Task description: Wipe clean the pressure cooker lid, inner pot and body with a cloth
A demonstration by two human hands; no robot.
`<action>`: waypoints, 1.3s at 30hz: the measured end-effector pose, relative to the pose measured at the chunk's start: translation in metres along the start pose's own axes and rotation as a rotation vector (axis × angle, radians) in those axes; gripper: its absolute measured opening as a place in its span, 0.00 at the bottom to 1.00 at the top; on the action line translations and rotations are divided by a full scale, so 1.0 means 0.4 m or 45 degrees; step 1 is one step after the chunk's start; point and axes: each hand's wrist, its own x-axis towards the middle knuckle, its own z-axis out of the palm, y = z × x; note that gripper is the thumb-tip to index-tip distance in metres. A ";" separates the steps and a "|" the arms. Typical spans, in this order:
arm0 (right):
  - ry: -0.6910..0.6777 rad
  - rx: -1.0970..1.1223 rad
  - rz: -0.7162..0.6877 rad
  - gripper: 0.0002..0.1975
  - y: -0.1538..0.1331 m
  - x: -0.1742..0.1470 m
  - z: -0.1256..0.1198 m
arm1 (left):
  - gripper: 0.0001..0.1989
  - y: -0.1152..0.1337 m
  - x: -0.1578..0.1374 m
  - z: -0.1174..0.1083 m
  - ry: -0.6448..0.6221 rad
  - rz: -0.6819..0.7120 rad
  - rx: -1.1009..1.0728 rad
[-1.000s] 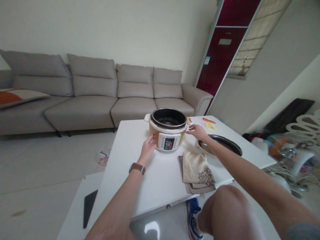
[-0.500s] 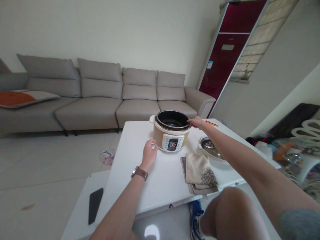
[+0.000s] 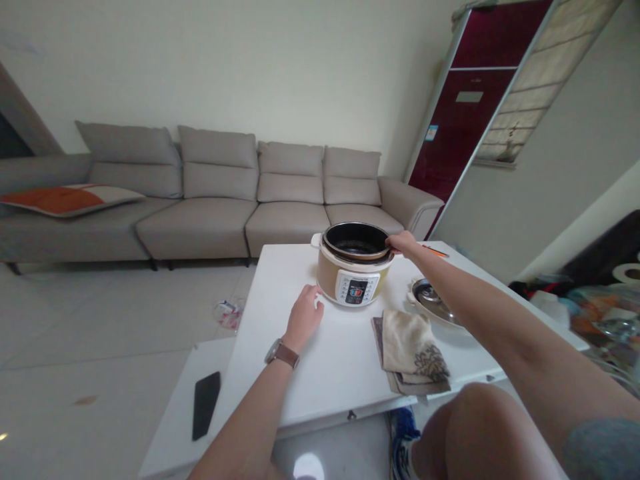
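An electric cooker (image 3: 327, 277) with a white-framed control panel (image 3: 357, 288) stands on the white table. Its dark inner pot (image 3: 355, 239) sits in the opening, with a coppery band of its outer wall showing above the cooker's rim. My right hand (image 3: 400, 243) pinches the right edge of that pot. Beside the cooker's lower left side is my left hand (image 3: 304, 317), its thumb and fingers apart and nothing in them. A brown-strapped watch (image 3: 283, 353) is on the left wrist.
Right of the cooker lies a lid (image 3: 433, 300), partly behind my right forearm. Folded cloths (image 3: 410, 347) lie near the front edge of the table (image 3: 280, 393). An orange object (image 3: 436, 251) rests at the back right. A dark flat object (image 3: 206, 403) is on the lower surface at left.
The inner pot is slightly higher in the cooker, held at its edge by my right hand. My left hand has loosened and come away from the cooker's base. The view has shifted left.
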 end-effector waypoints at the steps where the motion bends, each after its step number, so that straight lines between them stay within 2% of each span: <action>1: 0.013 0.003 0.001 0.06 -0.004 -0.001 -0.002 | 0.15 0.002 -0.002 -0.003 -0.014 0.011 0.011; 11: 0.035 0.233 -0.091 0.07 -0.077 -0.011 -0.024 | 0.16 -0.012 -0.007 -0.008 -0.048 0.054 0.070; 16: 0.086 0.245 -0.268 0.06 -0.145 -0.038 -0.086 | 0.16 -0.020 -0.001 -0.010 -0.004 0.073 0.077; 20: 0.248 -0.053 -0.644 0.05 -0.222 -0.090 -0.196 | 0.17 -0.008 0.005 -0.035 0.215 0.106 0.089; 22: 0.243 -0.164 -0.747 0.06 -0.258 -0.134 -0.259 | 0.16 0.008 0.004 -0.058 0.364 0.142 0.071; 26: 0.121 -0.290 -0.785 0.07 -0.284 -0.249 -0.347 | 0.12 0.059 -0.016 -0.110 0.624 0.220 -0.009; 29: -0.065 -0.382 -0.707 0.05 -0.243 -0.330 -0.361 | 0.11 0.099 -0.047 -0.147 0.788 0.265 -0.126; 31: -0.209 -0.428 -0.632 0.05 -0.193 -0.373 -0.350 | 0.11 0.126 -0.072 -0.169 0.833 0.314 -0.190; 32: -0.292 -0.447 -0.602 0.06 -0.166 -0.391 -0.342 | 0.11 0.140 -0.085 -0.179 0.810 0.361 -0.212; 34: -0.408 -0.479 -0.570 0.08 -0.112 -0.420 -0.321 | 0.10 0.170 -0.111 -0.196 0.643 0.506 -0.244; 37: -0.484 -0.494 -0.512 0.06 -0.052 -0.446 -0.286 | 0.12 0.218 -0.151 -0.202 0.196 0.754 -0.272; 39: -0.534 -0.463 -0.477 0.04 -0.030 -0.452 -0.264 | 0.15 0.245 -0.175 -0.187 -0.035 0.897 -0.227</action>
